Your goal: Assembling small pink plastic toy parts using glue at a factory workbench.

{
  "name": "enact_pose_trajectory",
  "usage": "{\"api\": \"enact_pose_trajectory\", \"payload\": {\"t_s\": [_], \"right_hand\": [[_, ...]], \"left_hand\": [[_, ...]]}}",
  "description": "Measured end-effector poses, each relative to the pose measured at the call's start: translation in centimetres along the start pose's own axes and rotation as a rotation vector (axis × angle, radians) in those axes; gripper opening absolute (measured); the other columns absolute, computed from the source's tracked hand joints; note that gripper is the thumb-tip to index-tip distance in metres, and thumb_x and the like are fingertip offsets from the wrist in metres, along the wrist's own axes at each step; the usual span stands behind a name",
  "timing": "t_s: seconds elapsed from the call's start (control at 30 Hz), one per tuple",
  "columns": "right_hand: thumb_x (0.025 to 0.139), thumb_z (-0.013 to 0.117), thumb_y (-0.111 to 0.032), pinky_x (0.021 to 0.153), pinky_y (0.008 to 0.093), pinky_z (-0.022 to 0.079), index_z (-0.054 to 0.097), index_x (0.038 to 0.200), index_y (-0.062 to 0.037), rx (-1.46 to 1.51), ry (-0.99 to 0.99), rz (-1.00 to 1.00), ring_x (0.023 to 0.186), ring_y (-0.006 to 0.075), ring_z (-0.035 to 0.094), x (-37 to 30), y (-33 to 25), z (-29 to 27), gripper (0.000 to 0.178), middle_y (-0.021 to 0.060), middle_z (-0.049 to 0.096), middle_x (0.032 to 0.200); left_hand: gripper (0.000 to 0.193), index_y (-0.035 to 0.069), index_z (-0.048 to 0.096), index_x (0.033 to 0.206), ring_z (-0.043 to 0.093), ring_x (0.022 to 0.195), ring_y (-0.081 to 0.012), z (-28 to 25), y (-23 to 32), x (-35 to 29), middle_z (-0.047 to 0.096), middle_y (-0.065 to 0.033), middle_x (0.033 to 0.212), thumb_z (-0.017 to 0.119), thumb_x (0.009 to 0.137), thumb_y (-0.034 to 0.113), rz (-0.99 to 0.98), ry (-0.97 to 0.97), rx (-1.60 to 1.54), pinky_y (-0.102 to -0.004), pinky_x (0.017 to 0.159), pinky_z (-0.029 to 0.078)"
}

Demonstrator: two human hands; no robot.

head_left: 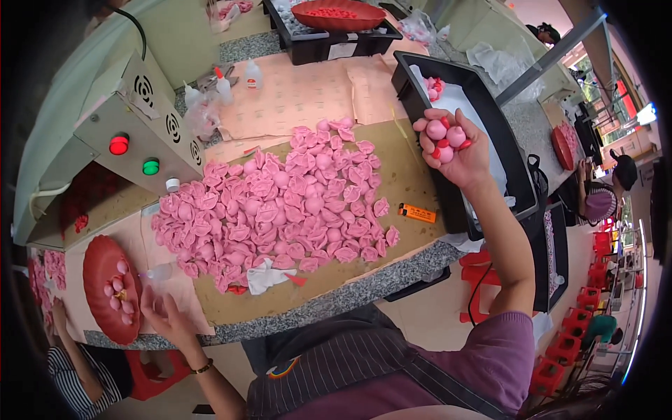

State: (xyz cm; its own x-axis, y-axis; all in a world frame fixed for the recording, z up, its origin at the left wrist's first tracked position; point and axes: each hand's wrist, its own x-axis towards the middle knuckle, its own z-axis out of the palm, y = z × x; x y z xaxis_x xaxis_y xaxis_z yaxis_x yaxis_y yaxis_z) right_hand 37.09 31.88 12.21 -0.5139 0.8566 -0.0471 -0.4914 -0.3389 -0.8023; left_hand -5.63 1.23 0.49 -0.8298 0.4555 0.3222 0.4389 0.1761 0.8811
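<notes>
Over the black tray [448, 175] at the right, my right hand [465, 159] is palm up with fingers curled round several pink balls [437, 129] that have small red pieces among them. More pink and red pieces [434, 87] lie on the tray's white lining. My left hand [171, 323] has its fingers apart and nothing visible in it. It is beside a red scalloped dish [105, 294] holding several pink balls [119, 297], close to a small translucent bottle [158, 271]. Between my hands spreads a big pile of pink petal-like pieces [280, 203], some with round balls.
A grey machine [140, 119] with red and green buttons stands at the left. An orange box cutter-like item [417, 213] and a white cloth [268, 276] lie near the pile. Squeeze bottles [253, 74] stand behind. Another person's arm [73, 343] reaches in at far left.
</notes>
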Motion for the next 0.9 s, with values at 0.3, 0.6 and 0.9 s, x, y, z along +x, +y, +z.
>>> {"api": "enact_pose_trajectory", "payload": {"t_s": [0.3,0.6,0.9], "right_hand": [[0.086,0.056,-0.028,0.074,0.0309,0.045,0.057,0.109,-0.0044,-1.210,-0.579,-0.164,0.089,0.0206,0.056,-3.7,8.1,10.8,0.033,0.0123,0.056,0.110],[0.077,0.059,-0.005,0.070,0.0336,0.047,0.059,0.099,0.0008,-1.611,0.275,-0.816,0.076,0.0264,0.059,1.9,-1.6,2.7,0.023,0.0145,0.061,0.091],[0.076,0.059,-0.034,0.090,0.0467,0.042,0.055,0.112,-0.0058,-1.974,0.751,-0.300,0.110,0.0395,0.047,16.2,-3.7,-17.7,0.046,0.0214,0.048,0.116]], "left_hand": [[0.053,0.003,0.055,0.108,0.053,0.081,-0.0215,10.3,17.9,-7.7,0.056,-0.0129,0.099,0.040,0.092,0.051,-1.257,-0.866,-1.213,-0.0371,0.076,0.045],[0.042,0.002,0.055,0.101,0.047,0.063,-0.0151,16.6,12.0,-10.3,0.054,-0.0098,0.086,0.046,0.092,0.041,-1.266,-1.435,-1.419,-0.0243,0.042,0.040],[0.025,-0.002,0.052,0.097,0.049,0.054,-0.0130,17.5,11.7,-10.6,0.053,-0.0102,0.079,0.056,0.090,0.022,-1.142,-1.697,-1.198,-0.0233,0.038,0.041]]}}
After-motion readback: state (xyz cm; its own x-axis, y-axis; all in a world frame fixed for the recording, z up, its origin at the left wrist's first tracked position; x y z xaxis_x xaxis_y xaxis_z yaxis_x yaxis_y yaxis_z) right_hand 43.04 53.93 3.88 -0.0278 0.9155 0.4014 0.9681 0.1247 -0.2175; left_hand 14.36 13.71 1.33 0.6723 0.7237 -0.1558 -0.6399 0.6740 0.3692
